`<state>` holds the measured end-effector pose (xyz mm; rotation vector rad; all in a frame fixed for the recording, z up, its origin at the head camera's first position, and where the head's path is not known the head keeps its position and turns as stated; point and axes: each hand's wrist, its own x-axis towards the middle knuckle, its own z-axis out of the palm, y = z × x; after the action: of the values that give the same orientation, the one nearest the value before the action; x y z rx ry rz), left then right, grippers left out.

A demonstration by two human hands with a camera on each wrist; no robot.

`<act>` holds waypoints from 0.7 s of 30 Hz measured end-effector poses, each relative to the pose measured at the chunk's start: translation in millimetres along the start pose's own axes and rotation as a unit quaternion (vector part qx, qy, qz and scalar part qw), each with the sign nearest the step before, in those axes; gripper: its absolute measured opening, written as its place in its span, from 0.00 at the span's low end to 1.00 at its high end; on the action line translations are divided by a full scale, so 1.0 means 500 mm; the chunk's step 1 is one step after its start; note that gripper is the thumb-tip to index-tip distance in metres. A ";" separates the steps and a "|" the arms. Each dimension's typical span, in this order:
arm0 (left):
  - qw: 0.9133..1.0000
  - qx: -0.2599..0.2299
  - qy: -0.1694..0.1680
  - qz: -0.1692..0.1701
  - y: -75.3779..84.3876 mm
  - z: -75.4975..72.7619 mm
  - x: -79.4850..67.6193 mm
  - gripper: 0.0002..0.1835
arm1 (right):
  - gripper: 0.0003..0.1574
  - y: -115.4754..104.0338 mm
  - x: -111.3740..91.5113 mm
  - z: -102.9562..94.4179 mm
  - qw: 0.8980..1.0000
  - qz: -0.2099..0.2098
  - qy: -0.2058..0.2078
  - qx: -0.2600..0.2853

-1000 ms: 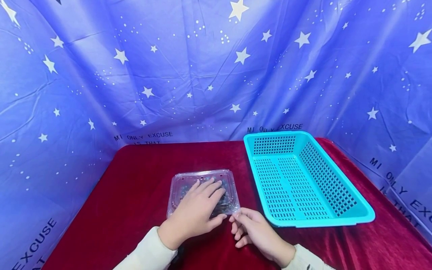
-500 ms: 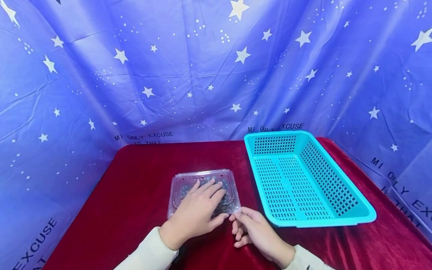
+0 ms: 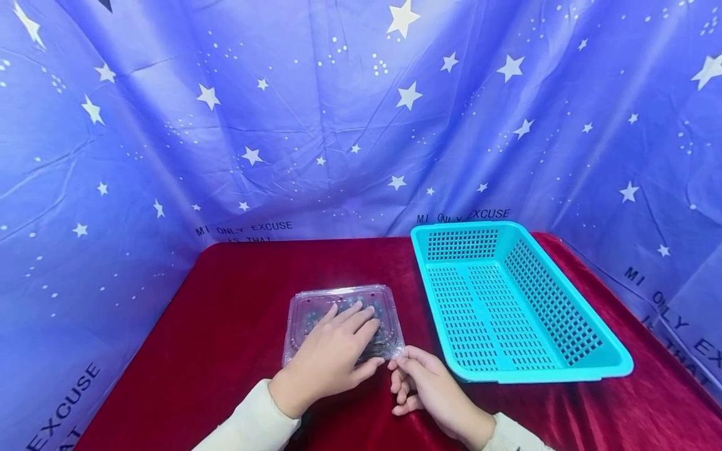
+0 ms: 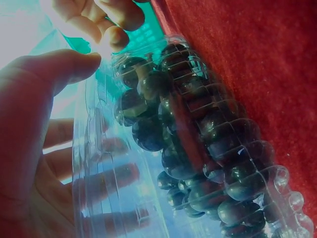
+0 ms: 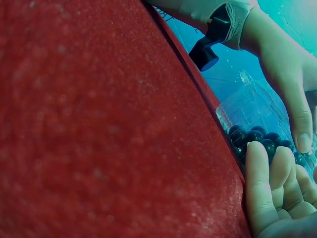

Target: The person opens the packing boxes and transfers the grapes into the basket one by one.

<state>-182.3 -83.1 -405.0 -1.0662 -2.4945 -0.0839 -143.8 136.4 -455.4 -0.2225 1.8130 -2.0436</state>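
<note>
A clear plastic clamshell box [image 3: 309,312] lies on the red cloth in the head view. Dark round fruit [image 4: 149,133], which looks like grapes, shows through its wall in the left wrist view. My left hand [image 3: 334,358] lies across the lid with its fingers spread and straight, the thumb near the front edge. At the front right corner, my right hand [image 3: 433,389] pinches the box's rim between thumb and index finger, the other fingers loosely curled. In the head view, the left hand covers much of the lid, which is down on the box.
A turquoise plastic basket [image 3: 486,313] with slotted walls stands right of the box, nothing inside it. Red velvet cloth [image 3: 237,294] covers the table. Behind and at both sides hangs a blue curtain [image 3: 316,125] with white stars.
The head view has shifted slightly, so everything sits a little to the right and lower. Both hands keep their places on the box.
</note>
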 end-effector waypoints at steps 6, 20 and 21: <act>1.000 0.002 0.007 0.006 0.000 0.004 0.001 0.31 | 0.21 0.000 -0.002 -0.001 1.000 0.002 0.000 0.002; 1.000 0.003 0.007 0.005 0.000 0.003 0.000 0.31 | 0.22 0.003 0.001 -0.003 1.000 0.004 -0.004 0.007; 1.000 0.003 0.007 0.005 0.000 0.003 0.000 0.31 | 0.22 0.003 0.001 -0.003 1.000 0.004 -0.004 0.007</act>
<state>-182.9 -83.0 -406.3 -1.0717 -2.4753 -0.0800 -144.7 137.3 -457.2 -0.2186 1.7903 -2.0469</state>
